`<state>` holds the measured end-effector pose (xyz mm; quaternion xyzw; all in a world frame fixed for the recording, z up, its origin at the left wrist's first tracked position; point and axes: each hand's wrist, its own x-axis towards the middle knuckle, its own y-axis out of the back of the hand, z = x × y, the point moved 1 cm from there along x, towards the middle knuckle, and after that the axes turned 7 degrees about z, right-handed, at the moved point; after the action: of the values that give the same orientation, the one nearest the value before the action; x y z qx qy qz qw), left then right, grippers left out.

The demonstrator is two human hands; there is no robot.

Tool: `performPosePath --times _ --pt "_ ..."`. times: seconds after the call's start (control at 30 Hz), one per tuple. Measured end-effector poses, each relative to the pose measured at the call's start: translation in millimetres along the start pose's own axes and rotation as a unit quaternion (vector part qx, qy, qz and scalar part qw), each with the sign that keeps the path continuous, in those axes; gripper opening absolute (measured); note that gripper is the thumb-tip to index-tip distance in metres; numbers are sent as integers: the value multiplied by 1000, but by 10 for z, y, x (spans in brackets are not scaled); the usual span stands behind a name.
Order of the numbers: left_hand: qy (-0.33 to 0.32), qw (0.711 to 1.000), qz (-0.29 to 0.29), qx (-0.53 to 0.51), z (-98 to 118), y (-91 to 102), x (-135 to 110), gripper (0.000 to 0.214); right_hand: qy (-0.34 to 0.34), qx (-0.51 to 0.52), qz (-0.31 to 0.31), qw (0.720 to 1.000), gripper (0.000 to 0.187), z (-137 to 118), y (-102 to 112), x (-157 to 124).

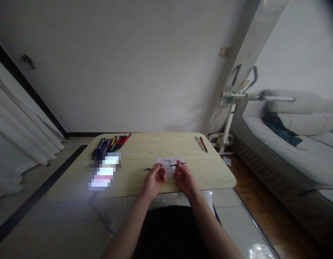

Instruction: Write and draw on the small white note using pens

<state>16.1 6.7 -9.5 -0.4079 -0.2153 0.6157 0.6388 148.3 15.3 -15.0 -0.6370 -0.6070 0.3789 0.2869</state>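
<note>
My left hand (pixel 155 177) is closed on a thin dark pen part (pixel 149 168) that sticks out to the left. A thin dark rod, perhaps a refill (pixel 179 164), is pinched in my right hand (pixel 183 176) and points right. Both hands hover close together over a small white paper slip (pixel 169 160) on the light wooden table (pixel 145 151), near its front edge.
A row of several coloured pens (pixel 112 143) lies at the table's back left, beside a blurred patch (pixel 104 169). Two pens, one of them red (pixel 201 143), lie at the back right. A white exercise frame (pixel 231 108) and a grey sofa (pixel 290 144) stand to the right.
</note>
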Motion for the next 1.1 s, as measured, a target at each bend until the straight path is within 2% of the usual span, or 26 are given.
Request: performPosePath --times 0.87,1.1 --pt "5 1000 1 4 1 -8 -2 17 4 -1 -16 1000 18 4 22 16" --pt "-15 999 -17 31 10 -35 -27 18 0 -4 -7 1000 18 6 18 5"
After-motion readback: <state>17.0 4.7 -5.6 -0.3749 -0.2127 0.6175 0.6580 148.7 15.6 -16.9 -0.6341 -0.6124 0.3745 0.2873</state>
